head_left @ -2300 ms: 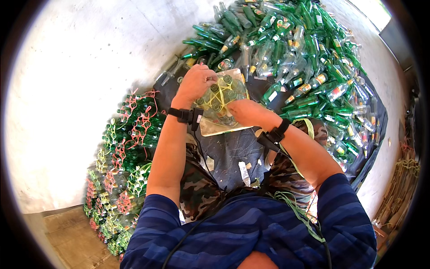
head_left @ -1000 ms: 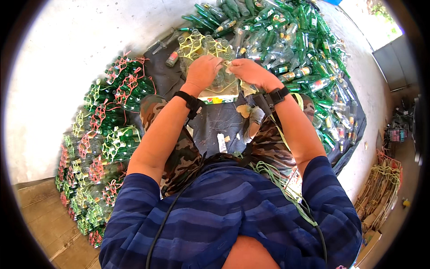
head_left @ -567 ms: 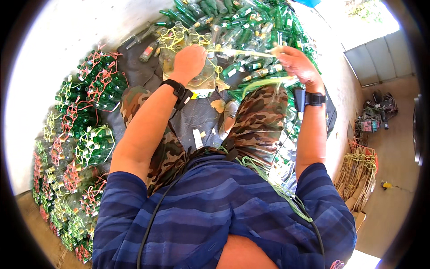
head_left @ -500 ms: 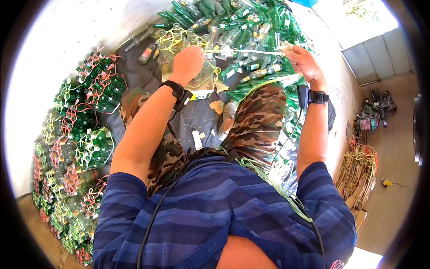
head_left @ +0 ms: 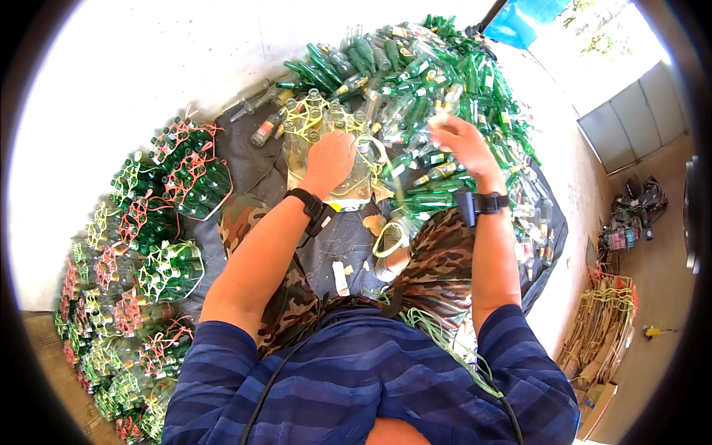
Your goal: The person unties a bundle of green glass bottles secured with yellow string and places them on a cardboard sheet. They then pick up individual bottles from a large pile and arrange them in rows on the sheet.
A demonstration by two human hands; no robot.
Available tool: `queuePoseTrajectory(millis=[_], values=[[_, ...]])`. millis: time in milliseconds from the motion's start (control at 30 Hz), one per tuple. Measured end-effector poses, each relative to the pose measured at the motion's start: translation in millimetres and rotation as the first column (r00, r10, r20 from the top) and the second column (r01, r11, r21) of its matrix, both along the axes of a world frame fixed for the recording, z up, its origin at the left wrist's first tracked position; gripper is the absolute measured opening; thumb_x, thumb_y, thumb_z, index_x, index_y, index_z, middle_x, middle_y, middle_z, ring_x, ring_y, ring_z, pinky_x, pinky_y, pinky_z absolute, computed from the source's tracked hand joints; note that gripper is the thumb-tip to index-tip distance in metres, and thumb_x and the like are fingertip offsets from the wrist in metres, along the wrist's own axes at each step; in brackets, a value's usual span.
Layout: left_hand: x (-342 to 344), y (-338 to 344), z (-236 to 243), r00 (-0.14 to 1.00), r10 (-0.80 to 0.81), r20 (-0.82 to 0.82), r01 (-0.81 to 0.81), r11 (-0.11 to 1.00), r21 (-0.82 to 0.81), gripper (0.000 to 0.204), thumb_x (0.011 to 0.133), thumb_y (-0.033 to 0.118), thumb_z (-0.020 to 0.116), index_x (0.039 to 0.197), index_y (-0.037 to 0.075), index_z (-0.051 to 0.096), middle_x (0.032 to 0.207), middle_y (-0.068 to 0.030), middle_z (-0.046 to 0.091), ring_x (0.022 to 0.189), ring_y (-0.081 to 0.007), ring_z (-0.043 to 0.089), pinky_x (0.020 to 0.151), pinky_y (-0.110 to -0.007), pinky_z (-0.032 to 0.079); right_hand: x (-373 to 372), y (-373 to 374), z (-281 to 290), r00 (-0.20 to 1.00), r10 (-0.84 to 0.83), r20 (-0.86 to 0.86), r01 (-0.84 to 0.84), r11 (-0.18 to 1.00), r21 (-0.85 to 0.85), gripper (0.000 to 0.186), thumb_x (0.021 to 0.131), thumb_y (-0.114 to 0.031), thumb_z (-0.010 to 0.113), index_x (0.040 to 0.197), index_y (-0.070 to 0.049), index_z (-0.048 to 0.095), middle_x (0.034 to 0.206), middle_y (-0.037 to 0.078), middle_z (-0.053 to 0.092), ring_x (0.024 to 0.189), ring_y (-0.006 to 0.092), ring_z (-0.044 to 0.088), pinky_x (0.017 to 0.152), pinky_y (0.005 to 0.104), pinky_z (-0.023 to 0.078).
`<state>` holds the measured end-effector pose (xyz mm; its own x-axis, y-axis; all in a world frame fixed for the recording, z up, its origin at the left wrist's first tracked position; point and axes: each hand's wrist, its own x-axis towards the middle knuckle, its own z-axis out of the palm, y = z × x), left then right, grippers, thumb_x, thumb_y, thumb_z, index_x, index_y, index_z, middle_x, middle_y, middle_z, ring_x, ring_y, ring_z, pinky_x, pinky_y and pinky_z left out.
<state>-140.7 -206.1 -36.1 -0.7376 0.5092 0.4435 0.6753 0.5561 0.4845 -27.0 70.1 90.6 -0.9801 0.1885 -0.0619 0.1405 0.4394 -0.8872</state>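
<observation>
A bundle of clear bottles (head_left: pixel 295 139) laced with yellow strap (head_left: pixel 397 194) stands on a pale, worn box (head_left: pixel 348 193) at the centre. My left hand (head_left: pixel 332 159) is closed against the bundle's front, gripping the strap among the bottle necks. Right of the bundle, my right hand (head_left: pixel 460 148) is raised, fingers bent round something pale and blurred that I cannot make out. The loose strap hangs in a loop near my right knee. Green strands (head_left: pixel 445 334) lie across my lap.
Loose bottles (head_left: pixel 415 63) pile behind and right on a dark sheet (head_left: pixel 241 167). Strapped bottle bundles (head_left: pixel 167 271) are stacked left. A white wall (head_left: pixel 141 52) rises behind. At far right are flattened cardboard (head_left: pixel 593 334), a metal panel (head_left: pixel 623 111) and a bright opening (head_left: pixel 601 37).
My right hand has moved left and down from where it held the strap stretched out. The strap now hangs slack in a loop. The whole view has shifted, putting the bundle lower.
</observation>
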Motion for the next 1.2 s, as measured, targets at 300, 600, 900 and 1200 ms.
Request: queuePoseTrajectory(millis=[300,600,900,1200], values=[[5.0,0.7,11.8,1.000,-0.021,0.016,0.021,1.000,-0.022,0.023,0.100,0.026,0.060,0.089,0.007,0.064,0.090,-0.0116,0.065,0.091,-0.0352,0.065,0.076,-0.049,0.053,-59.3,-89.0,-82.6,0.991,-0.134,-0.024,0.125,0.964,-0.233,0.028,0.099,-0.026,0.065,0.099,0.001,0.065,0.082,0.006,0.071,0.075,0.0139,0.066,0.068,0.0296,0.052],[0.4,0.4,13.2,0.999,-0.052,-0.015,0.052,0.998,-0.026,0.016,0.097,0.022,0.061,0.088,0.008,0.064,0.088,-0.0095,0.065,0.088,-0.0338,0.066,0.073,-0.048,0.054,-39.8,-124.4,-99.7,0.987,-0.160,-0.015,0.161,0.984,0.070,0.052,0.094,-0.031,0.073,0.125,0.005,0.051,0.101,0.021,0.073,0.089,0.0340,0.073,0.077,0.0434,0.055],[2.9,5.3,19.2,1.000,-0.018,0.008,0.019,0.997,-0.072,0.018,0.099,0.023,0.060,0.091,0.008,0.066,0.088,-0.0105,0.065,0.088,-0.0340,0.066,0.074,-0.046,0.053,-42.8,-112.0,-114.4,0.982,-0.188,0.035,0.191,0.951,-0.242,0.035,0.095,-0.018,0.066,0.121,0.003,0.056,0.084,0.012,0.068,0.082,0.0200,0.068,0.070,0.0350,0.052],[2.5,6.9,16.3,0.998,0.030,-0.063,-0.034,0.997,-0.062,0.013,0.092,0.021,0.067,0.088,0.009,0.066,0.087,-0.0091,0.066,0.085,-0.0315,0.066,0.070,-0.045,0.054,-57.5,-85.3,-69.6,0.994,0.105,0.008,-0.105,0.993,0.060,0.028,0.091,-0.023,0.066,0.087,0.004,0.064,0.073,0.017,0.062,0.065,0.0250,0.054,0.065,0.0384,0.046]])
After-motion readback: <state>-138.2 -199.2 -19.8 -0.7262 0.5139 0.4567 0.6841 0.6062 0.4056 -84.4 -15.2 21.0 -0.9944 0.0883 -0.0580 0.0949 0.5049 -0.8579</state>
